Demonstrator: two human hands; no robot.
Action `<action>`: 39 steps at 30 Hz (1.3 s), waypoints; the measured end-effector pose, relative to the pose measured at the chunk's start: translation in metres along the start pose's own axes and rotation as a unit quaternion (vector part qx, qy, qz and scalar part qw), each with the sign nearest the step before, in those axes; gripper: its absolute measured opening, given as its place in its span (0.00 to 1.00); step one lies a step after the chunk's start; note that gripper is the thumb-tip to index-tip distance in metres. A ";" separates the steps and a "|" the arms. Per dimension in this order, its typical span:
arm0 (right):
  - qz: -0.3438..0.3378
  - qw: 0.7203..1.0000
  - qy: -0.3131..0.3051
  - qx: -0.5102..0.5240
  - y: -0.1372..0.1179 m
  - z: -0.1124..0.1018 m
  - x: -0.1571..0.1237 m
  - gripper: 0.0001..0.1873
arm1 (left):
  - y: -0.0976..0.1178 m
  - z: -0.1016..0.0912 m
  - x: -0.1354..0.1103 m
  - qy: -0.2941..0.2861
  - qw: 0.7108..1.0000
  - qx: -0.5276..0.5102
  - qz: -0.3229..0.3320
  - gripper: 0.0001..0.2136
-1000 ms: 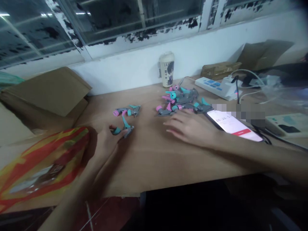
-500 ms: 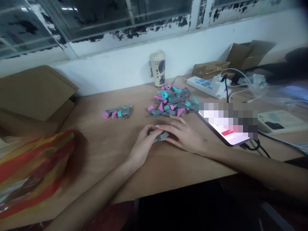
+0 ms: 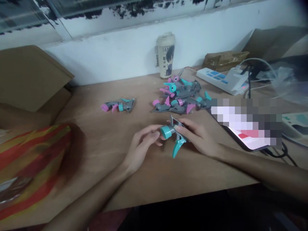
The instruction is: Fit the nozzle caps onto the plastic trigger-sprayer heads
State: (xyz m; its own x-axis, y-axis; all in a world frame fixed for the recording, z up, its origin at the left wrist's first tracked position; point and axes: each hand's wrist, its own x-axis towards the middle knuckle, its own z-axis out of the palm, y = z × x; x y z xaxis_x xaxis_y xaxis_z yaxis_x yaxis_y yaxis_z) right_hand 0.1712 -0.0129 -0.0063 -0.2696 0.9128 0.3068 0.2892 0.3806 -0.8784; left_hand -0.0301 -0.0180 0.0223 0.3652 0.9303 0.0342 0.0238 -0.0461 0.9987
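My right hand (image 3: 197, 136) grips a grey trigger spray head (image 3: 176, 130) above the table, its thumb on the grey body. The teal collar of this spray head points left and its teal trigger hangs down toward me. My left hand (image 3: 145, 141) is beside the collar with fingers loosely curled and thumb apart; whether a fingertip touches the collar is unclear. Behind my hands lies a heap of similar spray heads (image 3: 181, 93), grey with pink or teal parts. Two more spray heads (image 3: 119, 106) lie together to the left of the heap.
A lidded coffee cup (image 3: 166, 56) stands by the wall. At right are a phone (image 3: 252, 142), partly blurred out, a white power strip (image 3: 216, 78) with cables, and a taped brown package (image 3: 223, 61). A striped red-yellow bag (image 3: 36, 163) and a cardboard box (image 3: 31, 73) are at left.
The spray head, earlier mostly covered between both hands, is now turned so its teal collar and trigger show. My left hand has loosened from it. The view has tilted down and shifted.
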 end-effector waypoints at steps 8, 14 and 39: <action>0.056 0.996 -0.056 0.038 0.001 0.000 -0.003 0.18 | 0.000 0.001 0.000 0.007 0.998 0.069 -0.015 0.10; 0.058 0.998 -0.027 0.011 -0.003 0.000 -0.008 0.17 | -0.008 -0.005 0.005 -0.020 0.997 0.073 -0.019 0.10; -0.093 0.990 -0.078 -0.077 0.000 -0.003 -0.003 0.22 | -0.007 0.001 0.001 -0.031 0.974 0.224 0.023 0.08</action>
State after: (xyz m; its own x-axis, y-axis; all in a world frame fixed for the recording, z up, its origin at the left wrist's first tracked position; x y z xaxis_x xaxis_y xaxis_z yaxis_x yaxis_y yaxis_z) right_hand 0.1749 -0.0154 -0.0057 -0.4657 0.7960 0.3866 0.3546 0.5682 -0.7426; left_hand -0.0292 -0.0166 0.0156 0.4302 0.9005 0.0631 0.4045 -0.2548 0.8783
